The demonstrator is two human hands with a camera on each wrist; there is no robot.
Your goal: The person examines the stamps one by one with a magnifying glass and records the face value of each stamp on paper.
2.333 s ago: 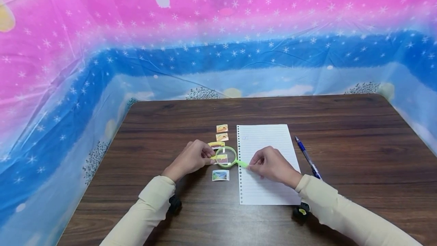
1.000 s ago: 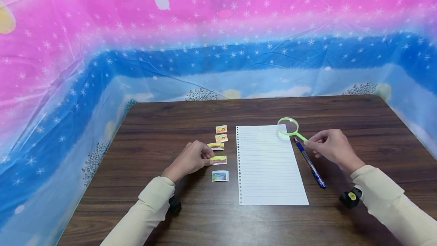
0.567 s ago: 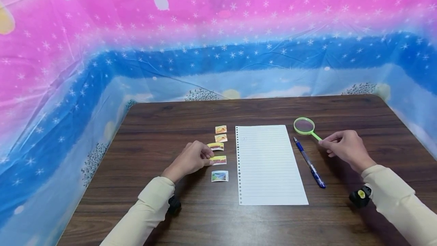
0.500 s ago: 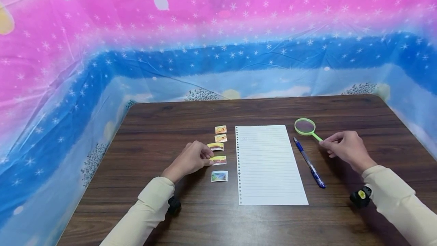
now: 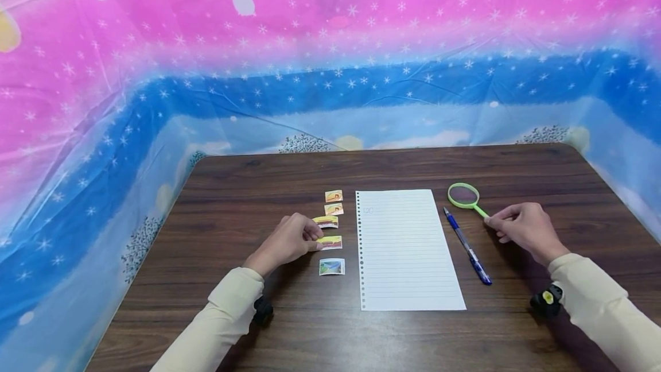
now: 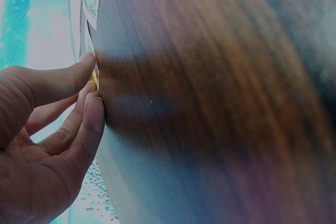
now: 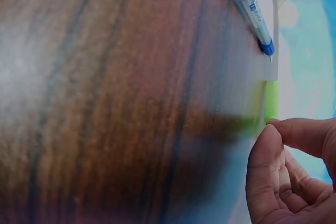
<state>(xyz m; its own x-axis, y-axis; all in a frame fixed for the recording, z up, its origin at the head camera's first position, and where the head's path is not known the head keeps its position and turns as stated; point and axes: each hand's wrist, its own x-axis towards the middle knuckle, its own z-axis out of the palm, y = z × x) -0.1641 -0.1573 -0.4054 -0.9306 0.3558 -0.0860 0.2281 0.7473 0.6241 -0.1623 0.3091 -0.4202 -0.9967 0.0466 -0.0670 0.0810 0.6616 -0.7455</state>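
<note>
My right hand (image 5: 527, 229) pinches the end of the handle of a green-rimmed magnifying glass (image 5: 463, 195), right of the pen. The right wrist view shows thumb and forefinger on its green handle (image 7: 271, 100), low over the wood. My left hand (image 5: 293, 238) has its thumb and fingertips at the left edge of a yellow and brown stamp (image 5: 332, 241), part of which they hide. In the left wrist view a sliver of that yellow stamp (image 6: 95, 74) shows between thumb and fingers. Just above lies a similar yellow stamp (image 5: 327, 222), partly behind the fingers.
Two orange stamps (image 5: 334, 196) lie farther up the column, and a blue-green landscape stamp (image 5: 332, 267) lies nearest. Beside them is a lined, punched sheet (image 5: 410, 257) with faint writing at top left. A blue pen (image 5: 469, 248) slants along its right side on the wooden table (image 5: 248, 182).
The magnifying glass has gone from over the yellow stamp, across the sheet, to the right of the pen, then slightly nearer and lower. My left hand has stayed at the stamp.
</note>
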